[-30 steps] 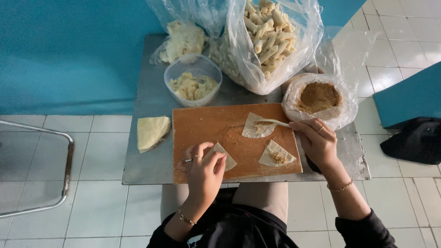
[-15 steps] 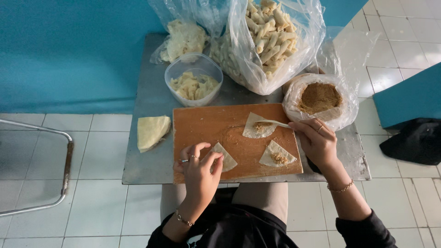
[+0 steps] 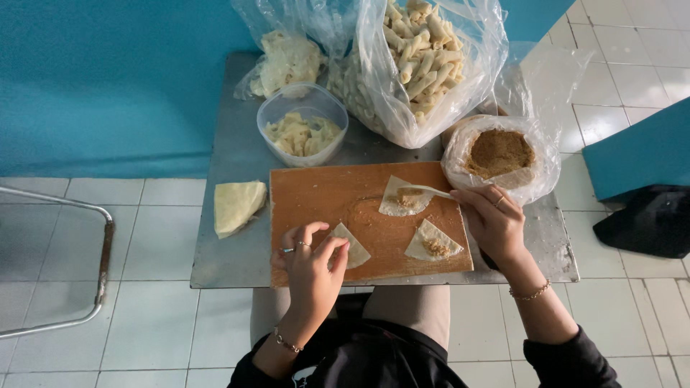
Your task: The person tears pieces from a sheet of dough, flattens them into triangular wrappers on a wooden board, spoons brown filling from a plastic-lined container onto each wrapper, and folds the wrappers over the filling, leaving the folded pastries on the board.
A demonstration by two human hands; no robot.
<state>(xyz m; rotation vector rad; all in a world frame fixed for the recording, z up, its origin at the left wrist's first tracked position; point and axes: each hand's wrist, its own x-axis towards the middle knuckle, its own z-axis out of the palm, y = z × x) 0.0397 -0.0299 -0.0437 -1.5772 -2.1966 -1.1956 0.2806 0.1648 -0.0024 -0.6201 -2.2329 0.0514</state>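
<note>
Wrappers, three pale dough triangles, lie on the wooden board [image 3: 323, 201], which sits at the near edge of the metal table [image 3: 237, 144].

Largest to smallest:
- Big clear bag of rolled pieces [image 3: 424, 65], far centre.
- Smaller bag of pale sheets [image 3: 284, 61], far left.
- Bag of brown filling [image 3: 499, 154], far right, just beyond the board.
- Plastic bowl [image 3: 302, 129] with pale scraps, far side of the board.
- Stack of wrappers [image 3: 237, 207] on the table, left of the board.
- Far wrapper [image 3: 399, 197], near-right wrapper [image 3: 435, 241]: both carry brown filling.
- Near-left wrapper [image 3: 353, 248]: no filling visible.
- White spoon [image 3: 431, 191].

Step, as I judge it: filling. The right hand [image 3: 492, 219] pinches the spoon handle, with the bowl end on the far wrapper. The left hand [image 3: 309, 262] has its fingers curled, with fingertips and thumb pinching the near-left wrapper's edge.

Versus a second ago: the spoon stays on the far wrapper, the left hand has barely shifted, and nothing else has moved.
</note>
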